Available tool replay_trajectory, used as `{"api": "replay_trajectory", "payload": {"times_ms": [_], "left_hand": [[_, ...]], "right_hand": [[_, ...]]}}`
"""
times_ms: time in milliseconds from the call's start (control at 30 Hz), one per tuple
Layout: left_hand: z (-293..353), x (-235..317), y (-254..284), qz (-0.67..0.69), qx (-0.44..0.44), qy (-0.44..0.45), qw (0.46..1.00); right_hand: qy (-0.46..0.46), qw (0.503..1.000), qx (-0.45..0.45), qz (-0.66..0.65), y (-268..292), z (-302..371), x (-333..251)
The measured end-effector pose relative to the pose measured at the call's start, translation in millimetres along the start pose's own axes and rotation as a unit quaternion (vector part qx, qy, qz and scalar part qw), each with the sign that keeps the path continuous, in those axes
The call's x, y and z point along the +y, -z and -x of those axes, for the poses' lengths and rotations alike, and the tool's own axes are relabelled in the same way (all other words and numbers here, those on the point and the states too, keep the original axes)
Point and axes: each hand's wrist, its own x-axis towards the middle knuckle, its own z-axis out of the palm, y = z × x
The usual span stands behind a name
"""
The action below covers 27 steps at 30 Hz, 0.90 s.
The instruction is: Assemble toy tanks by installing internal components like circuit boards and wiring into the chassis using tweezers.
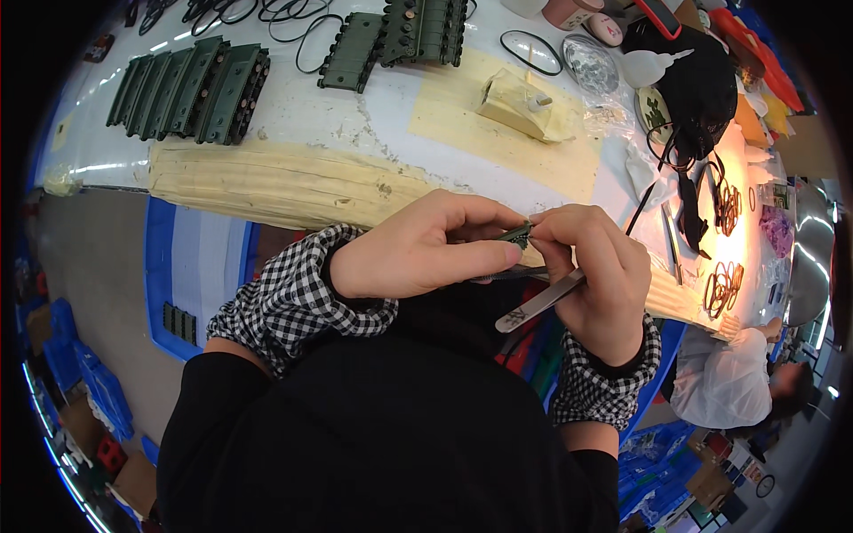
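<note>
Just in front of the table's padded edge, my left hand is closed, pinching a small dark green ridged part between thumb and fingers. Much of that part is hidden by the fingers. My right hand meets it at its right end, thumb and forefinger pressed together there. Metal tweezers are tucked in the same right hand, their broad end slanting down to the left. Whatever tiny thing the right fingertips pinch is too small to make out.
Dark green moulded pieces stand in a row at the far left, with more stacked pieces at the back. A tape-wrapped block sits beyond my hands. Below the padded edge is a blue tray. A person in white is at right.
</note>
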Motion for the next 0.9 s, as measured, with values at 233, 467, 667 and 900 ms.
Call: {"api": "replay_trajectory", "payload": {"times_ms": [233,467,667,900], "left_hand": [[1,12,0,-0.068,-0.011,0.042,0.997],[-3,2,5,0.038,-0.018,0.008,0.999],[-1,-6,6,0.074,-0.012,-0.011,0.997],[-1,4,1,0.013,-0.007,0.011,1.000]], "right_hand": [[0.052,0.998,-0.011,0.021,3,3,6],[-0.015,0.993,0.106,-0.050,-18,13,6],[-0.008,0.991,0.124,-0.048,-24,14,10],[-0.005,0.992,0.128,-0.011,-25,17,7]]}}
